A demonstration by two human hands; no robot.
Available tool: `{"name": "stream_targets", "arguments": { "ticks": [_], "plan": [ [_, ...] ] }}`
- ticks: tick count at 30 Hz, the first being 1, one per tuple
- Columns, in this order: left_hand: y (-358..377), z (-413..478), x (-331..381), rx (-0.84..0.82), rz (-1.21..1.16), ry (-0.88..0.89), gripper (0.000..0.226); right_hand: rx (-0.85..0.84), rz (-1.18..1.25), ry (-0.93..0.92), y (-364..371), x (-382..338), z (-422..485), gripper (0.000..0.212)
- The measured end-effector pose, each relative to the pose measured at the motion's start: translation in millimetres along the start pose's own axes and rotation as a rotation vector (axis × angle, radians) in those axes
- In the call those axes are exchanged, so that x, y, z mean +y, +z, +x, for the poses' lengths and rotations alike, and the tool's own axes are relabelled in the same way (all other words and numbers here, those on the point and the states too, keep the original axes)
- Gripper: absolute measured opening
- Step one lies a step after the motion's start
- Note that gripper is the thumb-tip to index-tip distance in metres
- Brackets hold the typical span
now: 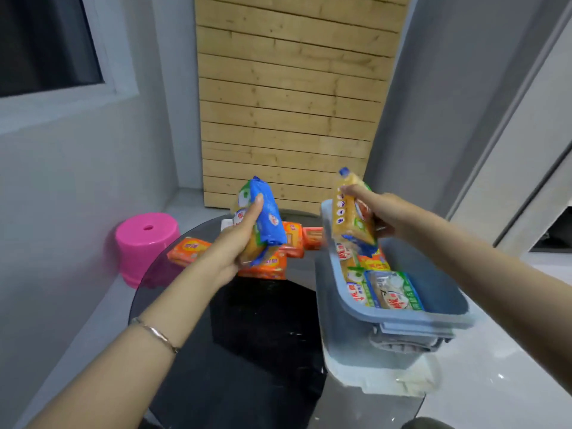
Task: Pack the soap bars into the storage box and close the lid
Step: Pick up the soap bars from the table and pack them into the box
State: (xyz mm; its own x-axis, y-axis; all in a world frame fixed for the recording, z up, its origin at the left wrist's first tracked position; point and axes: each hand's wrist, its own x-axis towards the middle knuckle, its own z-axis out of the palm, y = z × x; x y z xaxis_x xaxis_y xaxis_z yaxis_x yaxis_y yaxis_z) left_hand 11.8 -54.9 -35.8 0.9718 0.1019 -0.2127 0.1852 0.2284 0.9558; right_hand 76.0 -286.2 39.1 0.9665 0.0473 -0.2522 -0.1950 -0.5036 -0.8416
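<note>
Soap bars, wrapped: two in hand, several in the storage box, several loose on the surface.

Blue-wrapped soap bar (263, 219): held upright in the left hand (236, 243), above the loose bars at the far side of the surface. Left grip clenched around it, thumb across the front of the wrapper. A second, yellowish pack seems pressed behind it in the same grip; cannot tell for certain.

Yellow soap bar (349, 212): clear wrapper with blue ends, held upright in the right hand (382, 216), above the far end of the box. Right grip grasping it from the side, forefinger along its upper part.

Storage box (349, 323): blue-grey plastic, open, standing on the right part of the surface, its near end past the surface's edge. Latch handle on the near end wall. Lid: not identified with certainty.

Packed soap bars (391, 292): green, white and yellow wrappers, lying in a row along the box's left inner wall. The right part of the box floor is bare.

Orange-wrapped soap bars (188, 249): loose on the far side of the surface, left of the box, partly hidden behind the left hand.

Surface (247, 335): round, dark, glossy table top.

Bracelet (156, 334): thin metal band on the left wrist.

Pink plastic stool (145, 243): on the floor, beyond the surface to the left.

Wooden plank panel (291, 97): against the far wall.
</note>
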Motion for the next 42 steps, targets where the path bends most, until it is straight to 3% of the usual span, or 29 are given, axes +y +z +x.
{"name": "stream_targets", "arguments": {
  "ticks": [3,7,12,15,17,20,23,28,33,36,39,42],
  "plan": [
    [29.5,8.2,-0.4,0.007,0.008,0.010,0.066,0.031,0.020,0.100,-4.1,26.4,28.9,0.067],
    [52.0,17.8,-3.6,0.010,0.032,-0.036,0.060,0.065,-0.006,0.156,7.8,46.5,52.6,0.087],
    [67.2,25.4,2.2,0.026,0.089,-0.017,0.051,-0.036,-0.337,0.086,11.8,53.9,61.6,0.066],
    [80.0,26.2,10.1,0.001,0.140,0.004,0.047,-0.129,-0.303,0.047,-9.3,52.3,57.5,0.059],
    [92.6,27.6,15.3,-0.028,0.167,-0.002,0.047,-0.037,-0.181,-0.121,-28.4,48.3,54.4,0.056],
    [124.7,32.7,22.0,-0.175,0.205,-0.041,0.032,0.266,-0.137,-0.425,-56.2,48.7,50.1,0.048],
    [164.9,37.5,22.1,-0.228,0.272,-0.120,0.030,0.389,-0.165,-0.449,-64.1,65.7,49.7,0.048],
    [200.7,62.0,1.7,-0.147,0.602,-0.084,0.042,0.431,-0.066,-0.396,-55.7,86.1,51.7,0.049],
    [188.0,77.3,-13.8,-0.177,1.498,0.358,0.065,0.400,-0.038,-0.441,-51.1,90.0,53.0,0.046],
    [177.9,79.3,-12.7,-0.341,1.631,0.369,0.066,0.373,-0.012,-0.418,-51.9,92.7,55.7,0.048],
    [173.8,80.3,-13.9,-0.363,1.780,0.358,0.050,0.375,-0.051,-0.424,-51.5,93.3,57.5,0.049],
    [169.4,76.6,-19.0,-0.398,1.890,0.343,0.049,0.363,-0.105,-0.427,-49.8,94.9,56.1,0.052]
  ]
}}
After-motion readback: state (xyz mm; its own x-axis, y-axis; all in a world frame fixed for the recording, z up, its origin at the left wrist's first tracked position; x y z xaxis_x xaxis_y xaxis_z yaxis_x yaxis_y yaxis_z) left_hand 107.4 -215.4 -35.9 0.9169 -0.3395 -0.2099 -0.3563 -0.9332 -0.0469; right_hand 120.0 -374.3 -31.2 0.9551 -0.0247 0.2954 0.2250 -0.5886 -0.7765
